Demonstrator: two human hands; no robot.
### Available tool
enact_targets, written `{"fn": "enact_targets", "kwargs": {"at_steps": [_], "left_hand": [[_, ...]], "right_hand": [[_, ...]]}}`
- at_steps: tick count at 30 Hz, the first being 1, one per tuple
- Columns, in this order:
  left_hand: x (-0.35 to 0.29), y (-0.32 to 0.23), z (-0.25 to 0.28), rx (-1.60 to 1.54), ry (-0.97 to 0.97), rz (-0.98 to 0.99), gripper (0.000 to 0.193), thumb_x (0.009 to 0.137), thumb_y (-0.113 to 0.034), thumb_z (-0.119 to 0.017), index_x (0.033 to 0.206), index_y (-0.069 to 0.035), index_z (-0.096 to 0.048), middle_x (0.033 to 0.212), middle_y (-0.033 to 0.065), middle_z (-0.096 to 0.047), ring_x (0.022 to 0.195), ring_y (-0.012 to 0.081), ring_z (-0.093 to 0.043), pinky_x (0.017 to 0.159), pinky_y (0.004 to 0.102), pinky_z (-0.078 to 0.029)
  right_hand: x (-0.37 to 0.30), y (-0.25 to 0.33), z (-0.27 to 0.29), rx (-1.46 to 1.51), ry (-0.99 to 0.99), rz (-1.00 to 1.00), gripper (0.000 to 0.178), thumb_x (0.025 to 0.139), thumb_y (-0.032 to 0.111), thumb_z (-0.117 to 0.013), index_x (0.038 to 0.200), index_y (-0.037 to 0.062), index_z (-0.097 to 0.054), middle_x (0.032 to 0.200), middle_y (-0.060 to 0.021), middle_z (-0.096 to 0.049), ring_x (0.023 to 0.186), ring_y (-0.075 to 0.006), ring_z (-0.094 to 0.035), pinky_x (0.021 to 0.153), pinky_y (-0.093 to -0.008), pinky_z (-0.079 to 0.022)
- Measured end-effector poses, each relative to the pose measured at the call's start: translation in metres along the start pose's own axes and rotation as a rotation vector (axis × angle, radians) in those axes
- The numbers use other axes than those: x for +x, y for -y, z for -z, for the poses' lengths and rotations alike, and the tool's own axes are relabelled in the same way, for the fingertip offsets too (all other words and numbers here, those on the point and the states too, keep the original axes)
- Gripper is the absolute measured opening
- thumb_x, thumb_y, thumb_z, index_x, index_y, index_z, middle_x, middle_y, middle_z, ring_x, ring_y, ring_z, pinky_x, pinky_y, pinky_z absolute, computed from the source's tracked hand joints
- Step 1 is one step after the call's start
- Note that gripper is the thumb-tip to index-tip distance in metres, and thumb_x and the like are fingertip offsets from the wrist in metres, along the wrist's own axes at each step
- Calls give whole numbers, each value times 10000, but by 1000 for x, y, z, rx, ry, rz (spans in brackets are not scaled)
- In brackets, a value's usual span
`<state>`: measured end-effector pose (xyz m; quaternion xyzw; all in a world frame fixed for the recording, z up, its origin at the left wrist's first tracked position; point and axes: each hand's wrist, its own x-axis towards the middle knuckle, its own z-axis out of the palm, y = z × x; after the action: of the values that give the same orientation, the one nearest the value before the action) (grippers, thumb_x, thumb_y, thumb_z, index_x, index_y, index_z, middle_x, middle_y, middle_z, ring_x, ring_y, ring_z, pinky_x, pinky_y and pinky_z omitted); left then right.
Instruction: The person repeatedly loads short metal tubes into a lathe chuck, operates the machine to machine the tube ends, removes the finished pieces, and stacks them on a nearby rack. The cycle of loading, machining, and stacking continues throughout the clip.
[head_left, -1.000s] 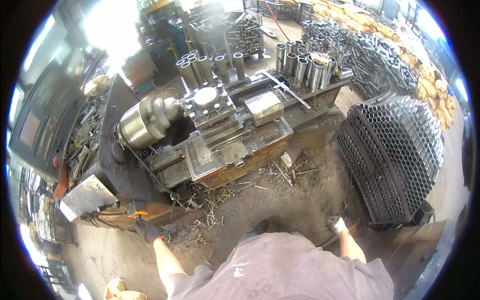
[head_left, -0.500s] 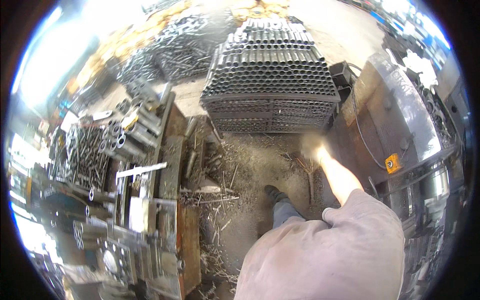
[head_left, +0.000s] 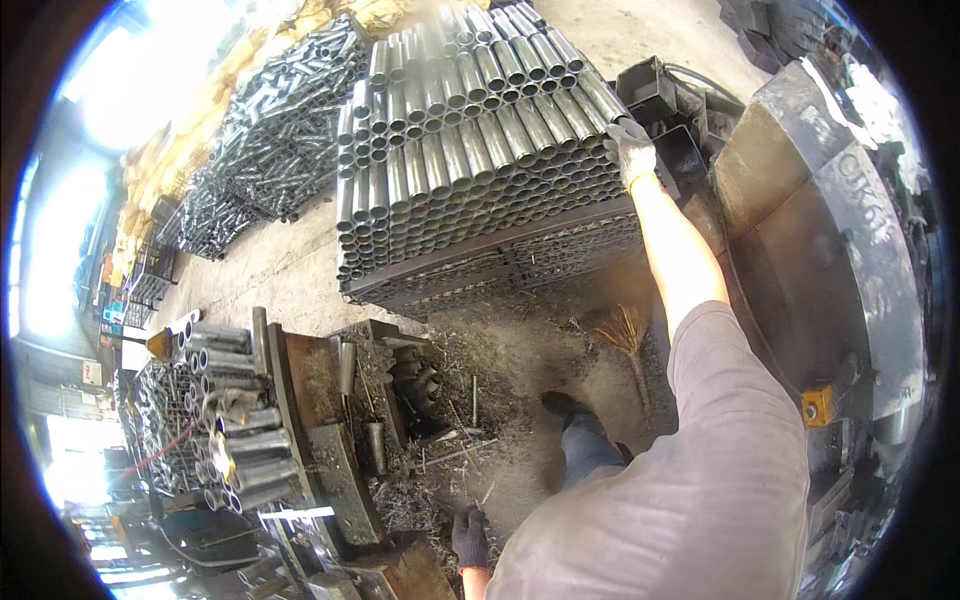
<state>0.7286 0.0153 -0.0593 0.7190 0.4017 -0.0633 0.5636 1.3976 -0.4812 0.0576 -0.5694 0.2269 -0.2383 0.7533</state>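
Metal tubes [head_left: 455,160] stacked on the far side, my right hand [head_left: 632,155] at their right end, can't tell if it's gripping one; left hand [head_left: 469,538] hangs near, loosely half-curled, looks empty.

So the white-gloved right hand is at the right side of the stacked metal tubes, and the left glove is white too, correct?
Not quite: the head view shows the left hand gloved in dark grey, not white. The white-gloved right hand is at the right side of the stacked metal tubes.
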Motion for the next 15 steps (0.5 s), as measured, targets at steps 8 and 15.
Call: {"fn": "enact_targets", "kwargs": {"at_steps": [8, 15], "left_hand": [[14, 2, -3, 495, 120, 223, 373, 1017, -360, -657, 1180, -40, -756, 1044, 167, -778, 974, 312, -727, 883, 430, -556], [5, 76, -6, 633, 140, 298, 444, 965, -470, -658, 1144, -88, -798, 1064, 174, -801, 1044, 374, -759, 894, 480, -583]], "right_hand": [[65, -30, -15, -114, -77, -80, 327, 965, 354, -793, 1033, 36, -752, 760, -67, -703, 575, -139, -655, 482, -282, -515], [31, 41, 17, 168, -10, -20, 189, 986, 227, -731, 1061, 54, -748, 756, -11, -626, 623, -98, -590, 528, -232, -437]]}}
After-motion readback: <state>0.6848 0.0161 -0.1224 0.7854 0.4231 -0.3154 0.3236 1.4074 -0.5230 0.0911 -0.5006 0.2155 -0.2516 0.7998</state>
